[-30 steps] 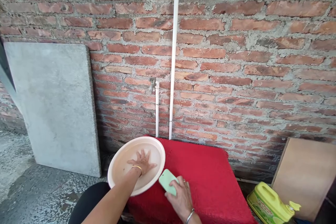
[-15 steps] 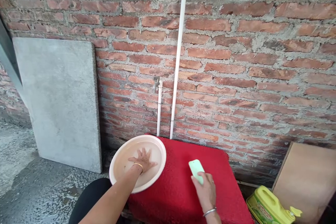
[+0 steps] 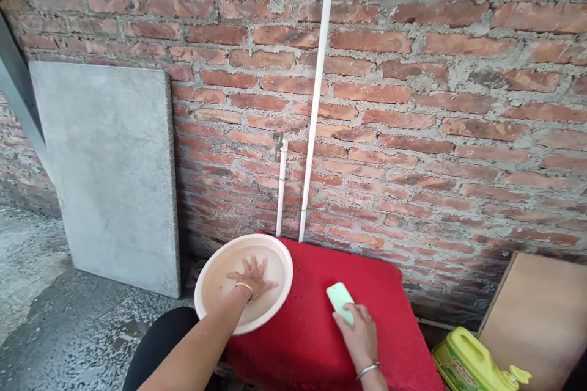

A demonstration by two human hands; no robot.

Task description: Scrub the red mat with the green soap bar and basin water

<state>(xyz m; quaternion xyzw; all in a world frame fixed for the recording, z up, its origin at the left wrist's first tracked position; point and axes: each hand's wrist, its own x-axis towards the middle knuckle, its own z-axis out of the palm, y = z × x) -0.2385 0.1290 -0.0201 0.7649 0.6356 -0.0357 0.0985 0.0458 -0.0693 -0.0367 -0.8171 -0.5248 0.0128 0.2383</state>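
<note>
My left hand [image 3: 254, 280] is inside a pale pink basin [image 3: 200, 293], with its fingers spread in the clear water. A gold-coloured bangle circles that wrist. My right hand [image 3: 360, 333] is closed on the near end of a mint-green scrub brush [image 3: 339, 297], an oblong with rounded corners seen from its back; its underside is hidden. The brush is over a red cloth [image 3: 312, 293] that covers a low table or stand. The basin sits at the left end of this cloth.
A yellow detergent jug [image 3: 472, 357] stands at the lower right beside a leaning brown board [image 3: 536, 311]. At the left, a grey slab [image 3: 105, 177] leans on the brick wall [image 3: 376, 91]. A tap [image 3: 277, 142] and white pipe [image 3: 316, 98] rise behind the cloth. The floor [image 3: 92, 330] looks wet.
The view has shifted slightly, so the basin and wall appear a little further right. The scrub brush has moved slightly left and nearer to me. My left hand stays spread in the water.
</note>
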